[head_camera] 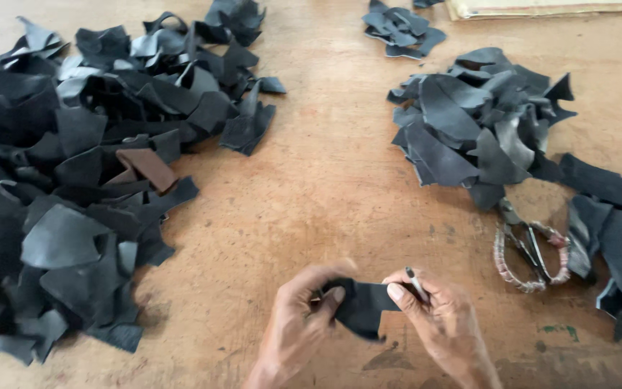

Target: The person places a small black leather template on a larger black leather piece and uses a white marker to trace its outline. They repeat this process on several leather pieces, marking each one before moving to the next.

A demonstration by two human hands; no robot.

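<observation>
Head view: both hands, left hand (298,317) and right hand (437,320), each in a clenched grip on one black leather piece (363,306) above the bench (325,194), the right also pinching a pen (417,283), with a large heap (73,166) left and a smaller pile (476,122) right.

On your wooden table (325,180) a large heap of dark scraps (73,173) lay at the left, one brown scrap (149,167) on it. A smaller pile (476,122) sat right, scissors (530,252) beside it, perhaps cloth-wrapped.

Matt black leather scraps (73,180) on a worn wooden table (325,187).
</observation>
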